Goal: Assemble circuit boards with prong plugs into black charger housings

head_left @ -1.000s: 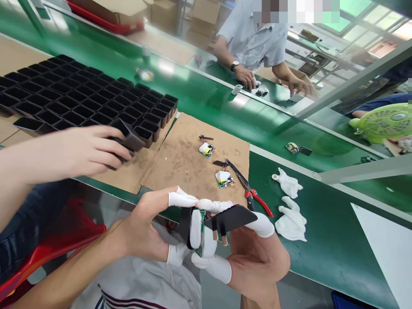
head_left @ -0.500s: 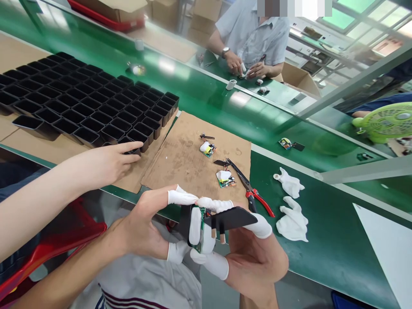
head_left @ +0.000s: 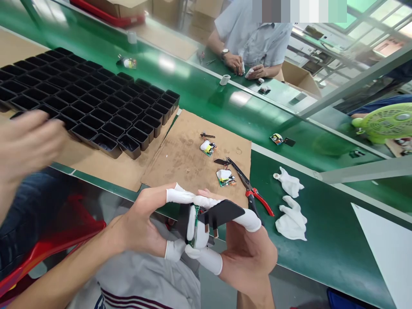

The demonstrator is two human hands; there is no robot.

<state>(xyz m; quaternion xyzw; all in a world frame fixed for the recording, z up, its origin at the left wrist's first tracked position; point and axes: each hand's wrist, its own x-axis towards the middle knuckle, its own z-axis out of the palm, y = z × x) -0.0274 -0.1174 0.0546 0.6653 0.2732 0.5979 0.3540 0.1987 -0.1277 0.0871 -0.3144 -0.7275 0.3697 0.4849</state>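
My left hand [head_left: 138,227], white cots on thumb and finger, closes around a dark plastic case [head_left: 183,221] close to my lap. My right hand [head_left: 249,253], also with finger cots, grips a green circuit board [head_left: 196,223] at the case's mouth. White padding lies along the board, and a black flat plate [head_left: 223,213] sticks out from it toward my right fingers. How deep the board sits in the case is hidden. On the cardboard ahead are two similar circuit boards [head_left: 225,177] and red-handled pliers [head_left: 249,189].
Rows of open black cases [head_left: 109,105] fill the cardboard at left. A neighbour's blurred hand [head_left: 28,146] is over their near edge. White finger cots [head_left: 291,219] lie at right. Across the green conveyor belt [head_left: 193,101], a co-worker [head_left: 254,40] handles small parts. A green fan [head_left: 386,122] stands far right.
The neighbour's hand has moved left, away from the front cases. My hands and the board have shifted slightly left, with the board closer into the case. Boards on the belt have drifted left.
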